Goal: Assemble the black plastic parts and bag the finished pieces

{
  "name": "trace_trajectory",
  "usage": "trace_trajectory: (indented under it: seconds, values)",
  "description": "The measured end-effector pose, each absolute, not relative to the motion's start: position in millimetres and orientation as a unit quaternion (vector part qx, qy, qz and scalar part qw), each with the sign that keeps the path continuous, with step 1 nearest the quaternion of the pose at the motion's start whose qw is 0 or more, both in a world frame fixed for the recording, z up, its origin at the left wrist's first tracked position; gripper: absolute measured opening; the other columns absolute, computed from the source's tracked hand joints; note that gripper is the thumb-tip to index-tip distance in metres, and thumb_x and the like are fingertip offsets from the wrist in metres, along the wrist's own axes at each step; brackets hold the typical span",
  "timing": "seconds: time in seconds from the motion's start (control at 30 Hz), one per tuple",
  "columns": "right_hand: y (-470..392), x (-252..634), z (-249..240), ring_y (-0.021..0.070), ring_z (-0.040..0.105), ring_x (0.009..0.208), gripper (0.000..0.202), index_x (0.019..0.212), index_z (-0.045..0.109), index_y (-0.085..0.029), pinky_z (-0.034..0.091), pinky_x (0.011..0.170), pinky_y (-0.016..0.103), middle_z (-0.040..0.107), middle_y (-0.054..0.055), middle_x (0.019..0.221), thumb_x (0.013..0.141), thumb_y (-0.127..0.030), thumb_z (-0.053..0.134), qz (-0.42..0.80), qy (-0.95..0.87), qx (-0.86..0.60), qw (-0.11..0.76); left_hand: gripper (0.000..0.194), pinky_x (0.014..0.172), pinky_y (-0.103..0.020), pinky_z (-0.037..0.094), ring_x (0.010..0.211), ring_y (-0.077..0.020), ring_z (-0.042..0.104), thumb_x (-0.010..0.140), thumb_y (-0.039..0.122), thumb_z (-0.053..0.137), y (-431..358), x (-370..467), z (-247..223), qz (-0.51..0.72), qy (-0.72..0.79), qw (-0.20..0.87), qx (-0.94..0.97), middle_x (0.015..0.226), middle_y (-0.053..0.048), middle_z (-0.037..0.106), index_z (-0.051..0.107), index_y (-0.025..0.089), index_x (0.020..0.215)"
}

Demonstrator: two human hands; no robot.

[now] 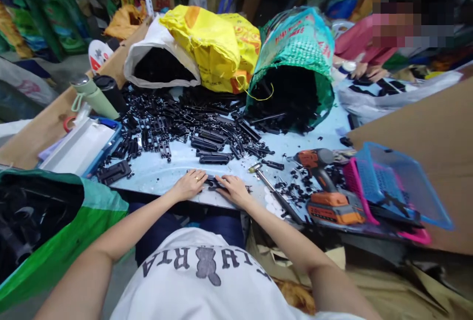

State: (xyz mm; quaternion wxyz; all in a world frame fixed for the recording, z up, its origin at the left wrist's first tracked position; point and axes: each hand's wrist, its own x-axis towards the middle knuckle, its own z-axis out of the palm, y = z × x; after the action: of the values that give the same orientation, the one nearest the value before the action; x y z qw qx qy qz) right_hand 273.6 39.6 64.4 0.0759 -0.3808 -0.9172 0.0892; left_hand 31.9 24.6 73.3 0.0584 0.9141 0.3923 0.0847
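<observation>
At the near table edge (pixel 155 182), both hands sit on one black plastic part (pixel 213 182). Left hand (pixel 190 184) lies flat on the part's left end, fingers extended, palm down. Right hand (pixel 233 189) does the same on the right end. Neither hand is curled round it; looks like pressing rather than gripping, though what the fingertips do underneath is hidden.

Part location: lying on the light blue top, just toward the person from the big pile of black parts (pixel 192 123), apart from it.

Step, my read: seating or snapping two pieces together by pushing down against the table. Next move likely calls for even pressure from both palms, then a pinch on one end to lift the piece clear. Can't tell whether it's already seated.

Relative to the part:
- hammer (pixel 271 189) just right of it, head end near the right hand
- orange drill (pixel 325 187) further right, lying on its side
- blue basket (pixel 402 182) beyond the drill, stacked on a pink one
- green bottle (pixel 94 95) well off to the far left
- yellow sack (pixel 218 49) and green sack (pixel 295 58) behind the pile, green one open, black parts spilling out

Another person's hand (pixel 364 71) works at the far right corner, well apart.
</observation>
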Motion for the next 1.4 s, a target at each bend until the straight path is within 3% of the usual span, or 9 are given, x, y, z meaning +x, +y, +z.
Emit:
trace_trajectory:
  seconds: [0.2,0.3,0.37,0.53,0.63,0.83,1.0,1.13,1.4]
  values:
    - [46.7,282.7,66.3,0.0212,0.053,0.089,0.05,0.126,0.049,-0.019,0.037,0.074,0.031,0.06,0.012,0.102,0.09,-0.052,0.038,0.05,-0.925,-0.373,0.051,0.048,0.092,-0.038,0.036,0.111,-0.0258,0.048,0.09,0.035,0.042,38.3,39.2,76.3,0.046,0.375,0.059,0.924,0.129,-0.016,0.049,0.038,0.01,0.131]
    - [52.7,288.0,70.5,0.0214,0.056,0.078,0.057,0.096,0.064,-0.011,0.035,0.066,0.029,0.063,0.014,0.083,0.085,-0.061,0.04,0.038,-0.896,-0.443,0.024,0.054,0.084,-0.037,0.04,0.101,-0.0264,0.053,0.088,0.044,0.042,47.3,39.3,80.5,0.043,0.405,0.058,0.911,0.114,-0.017,0.057,0.042,0.007,0.128]
    - [57.8,290.4,78.3,0.0201,0.056,0.07,0.058,0.078,0.064,-0.011,0.032,0.061,0.027,0.062,0.013,0.073,0.082,-0.065,0.042,0.044,-0.887,-0.459,0.011,0.051,0.082,-0.035,0.04,0.097,-0.0243,0.054,0.088,0.045,0.041,52.0,37.2,86.5,0.06,0.405,0.075,0.909,0.106,-0.015,0.06,0.047,0.009,0.124]
    - [58.6,291.2,114.8,0.0164,0.055,0.061,0.061,0.067,0.061,-0.016,0.027,0.055,0.025,0.061,0.008,0.063,0.078,-0.072,0.038,0.098,-0.922,-0.373,0.031,0.041,0.072,-0.028,0.043,0.082,-0.0178,0.059,0.093,0.038,0.029,48.4,41.4,104.2,0.106,0.429,0.117,0.889,0.083,-0.008,0.064,0.064,0.016,0.092]
    - [51.4,285.3,135.8,0.0162,0.056,0.06,0.065,0.066,0.06,-0.016,0.025,0.054,0.025,0.062,0.008,0.063,0.076,-0.075,0.036,0.1,-0.919,-0.38,0.019,0.052,0.066,-0.028,0.042,0.076,-0.019,0.061,0.094,0.04,0.024,40.4,51.7,111.8,0.102,0.53,0.082,0.838,0.075,-0.011,0.065,0.065,0.013,0.077]
    - [42.6,277.8,154.7,0.0184,0.06,0.059,0.063,0.072,0.062,-0.016,0.024,0.052,0.025,0.066,0.01,0.067,0.076,-0.074,0.037,0.095,-0.894,-0.435,-0.048,0.055,0.067,-0.03,0.044,0.076,-0.0214,0.064,0.093,0.047,0.024,28.7,53.8,126.3,0.038,0.52,0.11,0.846,0.08,-0.012,0.068,0.066,0.014,0.077]
    - [34.1,272.3,156.3,0.0201,0.061,0.063,0.058,0.075,0.061,-0.016,0.03,0.054,0.026,0.066,0.01,0.07,0.079,-0.07,0.039,0.089,-0.9,-0.422,-0.062,0.059,0.065,-0.033,0.047,0.074,-0.0237,0.065,0.095,0.041,0.019,19.9,49.2,130.5,0.025,0.559,0.084,0.824,0.078,-0.016,0.069,0.068,0.011,0.08]
    - [30.4,252.8,152.9,0.024,0.06,0.08,0.06,0.102,0.057,-0.016,0.039,0.065,0.03,0.064,0.01,0.086,0.074,-0.068,0.05,0.04,-0.921,-0.388,0.004,0.059,0.065,-0.032,0.048,0.071,-0.0227,0.066,0.095,0.038,0.019,16.2,49.2,130.5,0.037,0.572,0.082,0.815,0.075,-0.014,0.069,0.069,0.011,0.079]
    - [38.2,225.6,134.7,0.0275,0.055,0.084,0.039,0.095,0.056,-0.018,0.042,0.073,0.04,0.059,0.009,0.092,0.065,-0.039,0.07,0.026,-0.947,-0.319,0.004,0.06,0.064,-0.033,0.05,0.073,-0.025,0.066,0.093,0.038,0.02,6.3,45.5,129.4,0.044,0.622,0.098,0.776,0.077,-0.015,0.07,0.071,0.01,0.083]
